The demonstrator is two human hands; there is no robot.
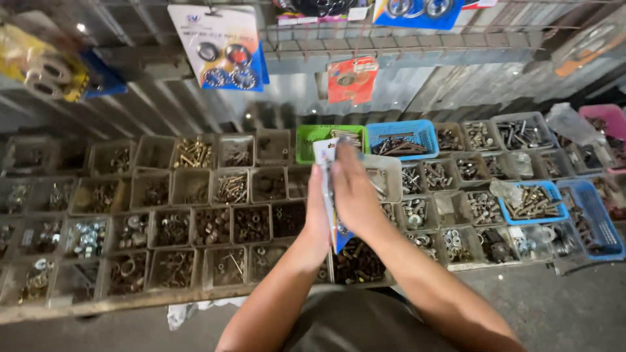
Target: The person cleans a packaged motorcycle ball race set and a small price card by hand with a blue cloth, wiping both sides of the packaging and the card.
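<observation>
From the head camera, both forearms reach up from the near edge and meet at the middle of the scene; the left hand [317,208] and the right hand [355,192] are pressed close together around a flat card pack [325,153], white at its far end with a blue corner showing below the palms; the left hand's fingers lie along the card's left face, the right hand's fingers [345,163] curl over its right face, so each hand is closed on the card, which is held edge-on and roughly upright over the trays.

Below the hands lies a broad grid of small compartments [195,221], grey and dusty, filled with nuts, washers, bolts and screws, running from the far left to the right; just beyond the card sits a green basket [313,138], and just right of that a blue basket [417,133] holding dark long pieces; further right, two more blue baskets [535,202] lie among grey bins, and a pink tray [606,117] stands at the far right edge.

On the far wall hang carded packs of bearings: a white-and-blue one [222,45] to the left and a red one [352,79] nearer the middle, hooked on a wire rack [404,36].
</observation>
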